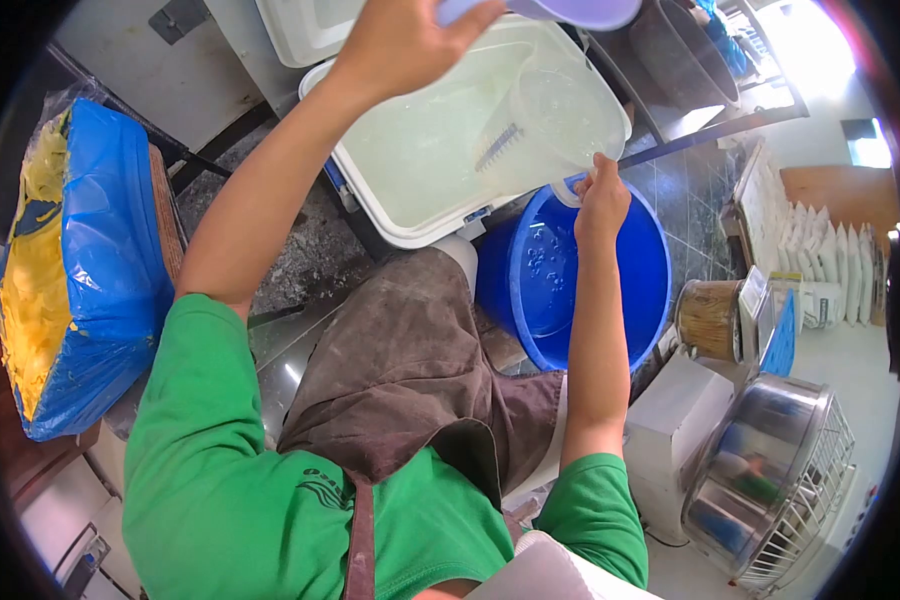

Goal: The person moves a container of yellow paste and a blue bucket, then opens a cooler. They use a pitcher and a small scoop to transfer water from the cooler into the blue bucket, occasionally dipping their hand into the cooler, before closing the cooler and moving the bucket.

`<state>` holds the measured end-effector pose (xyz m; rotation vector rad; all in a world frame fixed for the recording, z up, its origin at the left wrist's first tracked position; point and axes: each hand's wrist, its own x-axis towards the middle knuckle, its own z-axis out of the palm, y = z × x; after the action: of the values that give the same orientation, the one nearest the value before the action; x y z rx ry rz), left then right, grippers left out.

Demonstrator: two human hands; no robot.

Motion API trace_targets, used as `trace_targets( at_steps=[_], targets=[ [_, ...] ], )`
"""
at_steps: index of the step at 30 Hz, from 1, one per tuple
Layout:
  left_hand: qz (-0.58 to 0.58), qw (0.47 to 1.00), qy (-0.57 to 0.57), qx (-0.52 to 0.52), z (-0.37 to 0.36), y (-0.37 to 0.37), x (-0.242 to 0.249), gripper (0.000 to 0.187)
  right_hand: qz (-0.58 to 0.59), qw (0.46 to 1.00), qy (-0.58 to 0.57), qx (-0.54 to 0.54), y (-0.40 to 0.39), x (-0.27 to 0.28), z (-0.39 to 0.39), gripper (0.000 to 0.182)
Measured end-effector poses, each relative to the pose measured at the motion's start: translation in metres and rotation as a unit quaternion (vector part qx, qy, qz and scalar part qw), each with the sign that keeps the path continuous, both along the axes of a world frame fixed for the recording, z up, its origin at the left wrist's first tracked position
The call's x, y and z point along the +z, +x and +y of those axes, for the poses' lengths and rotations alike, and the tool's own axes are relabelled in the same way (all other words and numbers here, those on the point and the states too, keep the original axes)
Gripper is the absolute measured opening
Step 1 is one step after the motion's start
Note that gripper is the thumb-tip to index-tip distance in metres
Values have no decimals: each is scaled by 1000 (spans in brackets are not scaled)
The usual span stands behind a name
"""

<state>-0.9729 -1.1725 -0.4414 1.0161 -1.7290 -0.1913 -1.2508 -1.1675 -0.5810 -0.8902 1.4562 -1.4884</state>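
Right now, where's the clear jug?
Head view, upper right of centre: jug in right hand, at right end of white tub, near blue bucket.

The far edge of the view cuts off the lavender container (pixel 585 8), the fingers of the left hand (pixel 400 45) and the white lid (pixel 298 28). That hand hides part of the white cooler (pixel 372 205). The right hand (pixel 603 200) covers part of the clear jug's (pixel 560 120) handle, and the jug's printed marks are too small to read. The right forearm (pixel 598 340) blocks part of the blue bucket (pixel 502 280). Small lettering on the green shirt (pixel 220 480) stays unclear.
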Motion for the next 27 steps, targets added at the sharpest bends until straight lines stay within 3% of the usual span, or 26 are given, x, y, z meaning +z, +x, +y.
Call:
trace_targets(
  at_steps=[5,13,16,21,27],
  targets=[
    [47,990,107,81,-9,28,-18,37,15,1000,3,1,3,5,2,30],
    [-41,977,164,133,-25,34,-8,39,22,1000,5,14,0,2,0,30],
    [-30,983,157,94,-26,25,-4,39,23,1000,3,13,0,1,0,30],
    [-111,993,45,18,-23,5,-1,33,20,1000,-1,8,3,3,1,29],
    [-146,987,67,1,-20,-7,-10,36,15,1000,-5,12,1,0,-1,28]
  ],
)
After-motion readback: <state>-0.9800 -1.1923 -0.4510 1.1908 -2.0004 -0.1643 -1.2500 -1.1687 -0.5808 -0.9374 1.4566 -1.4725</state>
